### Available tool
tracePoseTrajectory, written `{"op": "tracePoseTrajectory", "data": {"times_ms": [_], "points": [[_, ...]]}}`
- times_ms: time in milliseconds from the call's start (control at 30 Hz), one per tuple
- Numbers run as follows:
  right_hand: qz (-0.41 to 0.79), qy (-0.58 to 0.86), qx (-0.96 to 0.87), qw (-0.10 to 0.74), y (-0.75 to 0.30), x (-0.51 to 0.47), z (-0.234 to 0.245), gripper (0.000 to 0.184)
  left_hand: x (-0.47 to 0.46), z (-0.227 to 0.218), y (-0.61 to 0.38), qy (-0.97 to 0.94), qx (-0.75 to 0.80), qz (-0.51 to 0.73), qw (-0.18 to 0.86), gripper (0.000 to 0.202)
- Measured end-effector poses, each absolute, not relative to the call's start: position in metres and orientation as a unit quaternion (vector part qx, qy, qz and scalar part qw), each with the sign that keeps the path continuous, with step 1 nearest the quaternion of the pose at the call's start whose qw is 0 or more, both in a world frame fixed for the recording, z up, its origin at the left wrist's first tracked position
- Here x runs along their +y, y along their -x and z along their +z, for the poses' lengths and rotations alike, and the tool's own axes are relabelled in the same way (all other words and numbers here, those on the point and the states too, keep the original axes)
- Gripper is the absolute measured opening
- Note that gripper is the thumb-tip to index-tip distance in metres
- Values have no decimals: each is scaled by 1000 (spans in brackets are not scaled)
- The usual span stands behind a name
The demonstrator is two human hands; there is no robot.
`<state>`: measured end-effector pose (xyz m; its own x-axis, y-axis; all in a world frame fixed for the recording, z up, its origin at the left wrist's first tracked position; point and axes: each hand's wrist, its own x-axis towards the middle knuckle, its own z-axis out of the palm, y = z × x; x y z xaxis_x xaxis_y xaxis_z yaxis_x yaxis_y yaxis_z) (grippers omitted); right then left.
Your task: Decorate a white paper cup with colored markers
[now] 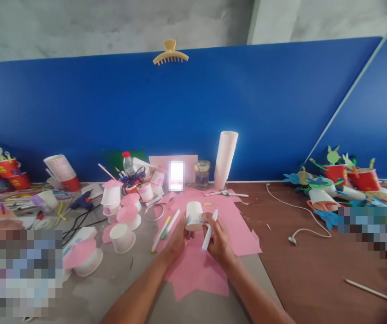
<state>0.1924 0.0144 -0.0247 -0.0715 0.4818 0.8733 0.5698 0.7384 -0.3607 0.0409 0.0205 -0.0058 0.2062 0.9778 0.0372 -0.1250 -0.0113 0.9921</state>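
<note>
A white paper cup (193, 213) with a blue-grey drawn or printed band near its lower edge is held over pink paper (210, 279). My left hand (179, 236) is closed round the cup's left side and underside. In my right hand (219, 237) is a white marker (209, 231), tilted, its upper end pointing away from me. The right fingers also touch the cup's right side. Left of the cup lie a yellow-ended marker (161, 234) and a green-and-white marker (171, 224). More pens (227, 194) rest at the paper's far edge.
Several white cups with pink paper discs (129, 211) stand on the left, near a blue glue gun (82, 200). A tall cup stack (226, 159) and a glass jar (202, 174) stand behind. A white cable (301, 208) and red cup crafts (336, 175) are on the right.
</note>
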Motion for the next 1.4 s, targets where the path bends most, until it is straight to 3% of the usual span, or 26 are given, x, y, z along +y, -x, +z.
{"op": "tracePoseTrajectory", "data": {"times_ms": [300, 733, 900, 1033, 1167, 1400], "points": [[-15, 340, -759, 555, -192, 9, -19, 42, 18, -23, -39, -416, 343, 493, 683, 56], [10, 335, -747, 574, -193, 7, -17, 38, 19, -14, -30, -402, 354, 505, 676, 37], [97, 373, -671, 634, -195, -2, -7, 29, 20, -14, -30, -403, 340, 508, 681, 34], [227, 389, -582, 678, -195, -3, -5, 41, 25, -18, -31, -393, 326, 507, 695, 41], [332, 372, -513, 699, -193, 1, -10, 37, 29, -16, -32, -385, 325, 495, 708, 46], [292, 383, -587, 651, -193, -5, 2, 24, 29, -10, -31, -369, 333, 491, 715, 45]]}}
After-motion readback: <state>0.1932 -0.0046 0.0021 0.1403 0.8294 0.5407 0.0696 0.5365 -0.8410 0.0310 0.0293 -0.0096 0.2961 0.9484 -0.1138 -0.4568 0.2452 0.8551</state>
